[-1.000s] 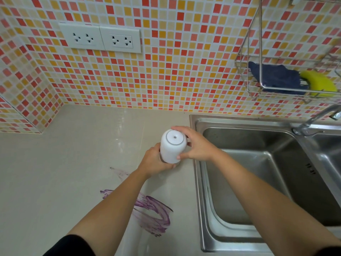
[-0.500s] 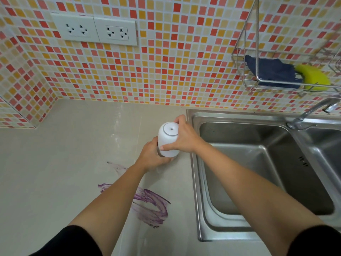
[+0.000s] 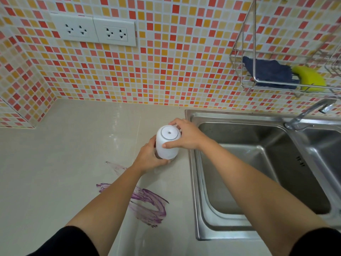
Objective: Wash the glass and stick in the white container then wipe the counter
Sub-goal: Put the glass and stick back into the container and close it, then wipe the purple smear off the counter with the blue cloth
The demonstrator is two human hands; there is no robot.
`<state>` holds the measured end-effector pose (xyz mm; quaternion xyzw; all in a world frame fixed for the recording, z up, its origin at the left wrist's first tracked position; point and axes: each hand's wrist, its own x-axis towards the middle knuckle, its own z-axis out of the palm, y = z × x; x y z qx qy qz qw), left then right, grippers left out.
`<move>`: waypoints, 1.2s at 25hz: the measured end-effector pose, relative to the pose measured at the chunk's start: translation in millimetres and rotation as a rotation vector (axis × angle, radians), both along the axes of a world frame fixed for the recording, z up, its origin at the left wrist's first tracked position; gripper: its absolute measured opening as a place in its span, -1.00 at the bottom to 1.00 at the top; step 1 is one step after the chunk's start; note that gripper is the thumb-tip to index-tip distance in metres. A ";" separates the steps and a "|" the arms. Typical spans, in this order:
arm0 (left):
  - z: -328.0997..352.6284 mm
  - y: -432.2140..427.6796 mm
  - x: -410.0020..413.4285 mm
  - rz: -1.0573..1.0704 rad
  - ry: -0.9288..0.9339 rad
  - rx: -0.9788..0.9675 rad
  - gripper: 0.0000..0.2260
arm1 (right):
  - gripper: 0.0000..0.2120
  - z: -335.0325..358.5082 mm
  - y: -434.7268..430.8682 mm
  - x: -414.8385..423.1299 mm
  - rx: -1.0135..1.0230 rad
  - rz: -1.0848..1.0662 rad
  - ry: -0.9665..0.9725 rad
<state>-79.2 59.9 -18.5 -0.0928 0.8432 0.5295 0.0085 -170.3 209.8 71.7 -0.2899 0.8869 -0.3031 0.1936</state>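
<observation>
The white container (image 3: 167,145) stands on the bench (image 3: 64,163), at its right edge beside the sink (image 3: 191,182) rim and nearer the back wall than the front. Both hands hold it. The left hand (image 3: 149,159) wraps its lower part, fingers (image 3: 164,161) curled under the base, where a clear, darker band shows; I cannot tell whether that is the glass. The right hand (image 3: 186,134) grips the upper part, thumb on the near side and fingers curled round the far side of the flat, ringed top. A purple stain (image 3: 147,206) smears the bench nearer the front edge, under the left forearm. Above the sink hangs a wire rack (image 3: 247,84) with a blue cloth (image 3: 267,72) and a yellow sponge (image 3: 310,78).
</observation>
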 end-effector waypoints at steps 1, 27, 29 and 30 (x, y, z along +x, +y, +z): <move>-0.9 -0.9 0.6 -0.003 -0.002 -0.002 -0.17 | -0.37 -1.2 -1.0 1.8 -0.009 -0.029 0.008; 180.2 17.8 -35.7 0.121 0.374 -0.016 -0.70 | -0.54 99.3 74.7 -18.3 -0.189 0.009 0.556; 220.3 54.4 -48.5 0.056 0.444 0.023 -0.73 | -0.51 126.7 111.8 -34.6 -0.153 -0.011 0.684; 236.4 73.7 -55.7 0.014 0.457 0.032 -0.73 | -0.50 134.4 131.5 -46.0 -0.128 -0.036 0.718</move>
